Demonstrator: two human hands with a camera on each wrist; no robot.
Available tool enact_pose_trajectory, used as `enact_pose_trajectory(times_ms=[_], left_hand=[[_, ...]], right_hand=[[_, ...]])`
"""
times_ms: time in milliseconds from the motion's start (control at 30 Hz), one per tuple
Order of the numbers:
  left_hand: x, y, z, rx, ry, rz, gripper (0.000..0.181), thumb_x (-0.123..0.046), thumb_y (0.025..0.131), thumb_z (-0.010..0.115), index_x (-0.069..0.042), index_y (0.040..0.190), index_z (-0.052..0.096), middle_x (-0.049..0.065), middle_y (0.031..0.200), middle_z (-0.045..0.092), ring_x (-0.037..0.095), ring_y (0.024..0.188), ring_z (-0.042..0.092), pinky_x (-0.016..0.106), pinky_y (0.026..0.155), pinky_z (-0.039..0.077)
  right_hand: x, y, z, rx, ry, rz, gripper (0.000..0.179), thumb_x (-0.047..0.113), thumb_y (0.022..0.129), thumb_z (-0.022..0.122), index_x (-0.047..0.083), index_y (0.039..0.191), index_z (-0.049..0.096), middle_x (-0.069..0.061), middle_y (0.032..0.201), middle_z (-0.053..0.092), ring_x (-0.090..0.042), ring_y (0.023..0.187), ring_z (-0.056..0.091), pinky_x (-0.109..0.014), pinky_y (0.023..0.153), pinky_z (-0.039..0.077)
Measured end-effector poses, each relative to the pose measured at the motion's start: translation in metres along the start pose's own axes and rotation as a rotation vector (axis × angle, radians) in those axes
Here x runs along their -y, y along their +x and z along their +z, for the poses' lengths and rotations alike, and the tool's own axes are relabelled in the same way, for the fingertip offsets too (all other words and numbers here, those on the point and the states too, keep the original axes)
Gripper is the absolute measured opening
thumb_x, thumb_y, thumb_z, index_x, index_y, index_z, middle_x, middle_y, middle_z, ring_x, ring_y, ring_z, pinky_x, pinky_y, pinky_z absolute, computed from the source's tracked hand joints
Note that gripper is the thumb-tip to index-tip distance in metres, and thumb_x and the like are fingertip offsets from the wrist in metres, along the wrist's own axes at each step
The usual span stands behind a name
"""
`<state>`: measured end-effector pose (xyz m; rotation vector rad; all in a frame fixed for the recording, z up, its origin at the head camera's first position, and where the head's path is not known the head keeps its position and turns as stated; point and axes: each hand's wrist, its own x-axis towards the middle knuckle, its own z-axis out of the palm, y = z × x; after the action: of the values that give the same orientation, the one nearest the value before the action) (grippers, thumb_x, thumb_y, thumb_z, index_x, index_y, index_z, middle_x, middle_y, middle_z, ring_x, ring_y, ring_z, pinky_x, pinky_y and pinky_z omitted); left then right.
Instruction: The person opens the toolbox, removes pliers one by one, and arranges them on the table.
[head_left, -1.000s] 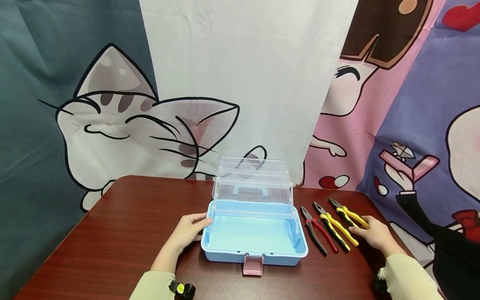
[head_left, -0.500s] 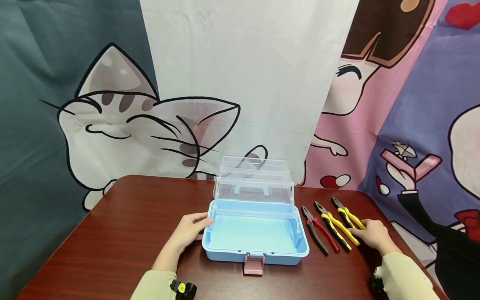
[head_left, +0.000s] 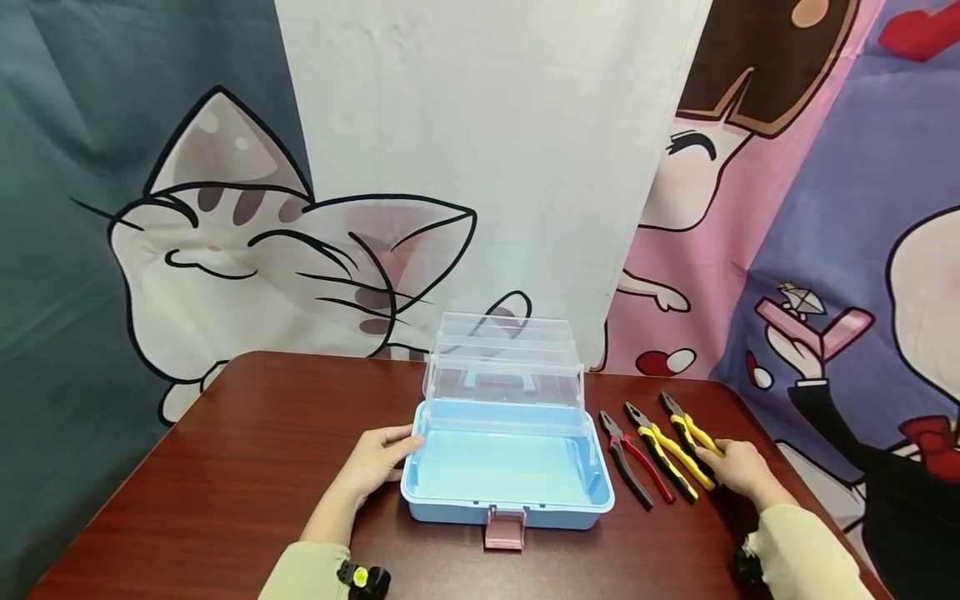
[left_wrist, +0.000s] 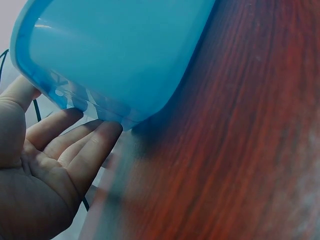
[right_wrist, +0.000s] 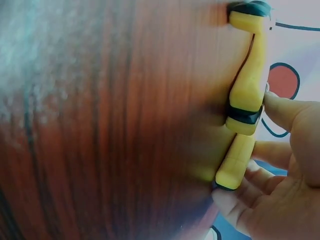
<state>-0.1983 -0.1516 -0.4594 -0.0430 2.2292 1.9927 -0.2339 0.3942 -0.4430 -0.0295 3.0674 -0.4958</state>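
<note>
A light blue plastic toolbox stands with its clear lid raised and its pink latch hanging down in front. My left hand grips the box's left wall, thumb over the rim and fingers against the outside. To the right lie three pliers in a slanted row: red-and-black pliers, then yellow-and-black pliers, and outermost a second yellow-and-black pair. My right hand holds that outermost pair by its handles, thumb and fingers on either side. In the right wrist view, yellow handles show beside the fingers.
Dark red-brown wood tabletop extends left of the box. A cloth backdrop with cartoon figures hangs behind the table's far edge. The raised lid leans up close to it.
My right hand has shifted slightly left and drawn in on the outermost pliers' handles, which now lie a little closer to the middle pair. My left hand stays on the toolbox.
</note>
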Motion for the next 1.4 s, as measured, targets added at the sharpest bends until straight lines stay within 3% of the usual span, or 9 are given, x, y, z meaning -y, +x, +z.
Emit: enact_pose_trajectory(times_ms=[133, 333, 433, 633, 867, 1100, 1400], left_hand=[[0.001, 0.000, 0.001, 0.003, -0.003, -0.005, 0.053, -0.029, 0.089, 0.065, 0.000, 0.131, 0.054, 0.022, 0.126, 0.059, 0.028, 0.104, 0.065, 0.040, 0.075, 0.058], [0.000, -0.001, 0.001, -0.005, 0.003, -0.003, 0.054, -0.030, 0.089, 0.066, 0.000, 0.131, 0.054, 0.022, 0.125, 0.059, 0.027, 0.100, 0.066, 0.040, 0.074, 0.059], [-0.001, -0.001, 0.000, -0.008, 0.007, 0.001, 0.054, -0.031, 0.089, 0.066, 0.000, 0.131, 0.054, 0.022, 0.125, 0.059, 0.026, 0.100, 0.066, 0.040, 0.074, 0.059], [0.000, 0.001, 0.000, 0.011, -0.009, -0.005, 0.053, -0.030, 0.089, 0.065, 0.000, 0.132, 0.054, 0.023, 0.125, 0.059, 0.025, 0.101, 0.066, 0.040, 0.075, 0.058], [0.000, 0.001, 0.000, 0.017, -0.009, -0.004, 0.054, -0.030, 0.089, 0.065, 0.000, 0.133, 0.053, 0.023, 0.125, 0.060, 0.025, 0.101, 0.066, 0.039, 0.075, 0.058], [0.000, 0.000, -0.001, 0.005, -0.006, 0.002, 0.053, -0.031, 0.089, 0.065, 0.000, 0.132, 0.054, 0.022, 0.124, 0.060, 0.025, 0.100, 0.066, 0.040, 0.074, 0.059], [0.000, 0.001, -0.001, 0.009, -0.004, -0.009, 0.051, -0.029, 0.090, 0.065, -0.002, 0.132, 0.055, 0.021, 0.125, 0.060, 0.025, 0.102, 0.066, 0.040, 0.075, 0.059]], right_hand=[[0.003, -0.002, 0.000, -0.002, 0.003, 0.008, 0.060, 0.028, 0.094, 0.054, -0.027, 0.117, 0.046, -0.041, 0.105, 0.057, -0.050, 0.096, 0.056, -0.057, 0.083, 0.047], [0.009, -0.005, 0.000, -0.001, 0.029, 0.013, 0.056, 0.027, 0.093, 0.056, -0.024, 0.115, 0.051, -0.010, 0.071, 0.062, -0.026, 0.073, 0.058, -0.041, 0.068, 0.049], [0.013, -0.007, 0.000, -0.004, 0.027, 0.017, 0.054, 0.029, 0.093, 0.056, -0.021, 0.112, 0.054, -0.006, 0.067, 0.062, -0.024, 0.072, 0.058, -0.039, 0.067, 0.048], [0.018, -0.011, 0.002, -0.013, 0.036, 0.027, 0.041, 0.031, 0.092, 0.057, -0.010, 0.091, 0.062, -0.002, 0.061, 0.058, -0.020, 0.065, 0.053, -0.032, 0.060, 0.041], [0.023, -0.013, 0.003, -0.004, 0.039, 0.037, 0.046, 0.031, 0.091, 0.057, -0.015, 0.096, 0.061, -0.007, 0.069, 0.057, -0.021, 0.067, 0.052, -0.030, 0.058, 0.040], [0.028, -0.016, 0.004, -0.011, 0.045, 0.052, 0.039, 0.032, 0.089, 0.059, -0.007, 0.082, 0.062, -0.004, 0.063, 0.052, -0.019, 0.061, 0.048, -0.028, 0.054, 0.037], [0.031, -0.017, 0.007, -0.010, 0.028, 0.072, 0.039, 0.033, 0.089, 0.059, -0.004, 0.075, 0.061, -0.004, 0.061, 0.049, -0.019, 0.059, 0.047, -0.028, 0.053, 0.036]])
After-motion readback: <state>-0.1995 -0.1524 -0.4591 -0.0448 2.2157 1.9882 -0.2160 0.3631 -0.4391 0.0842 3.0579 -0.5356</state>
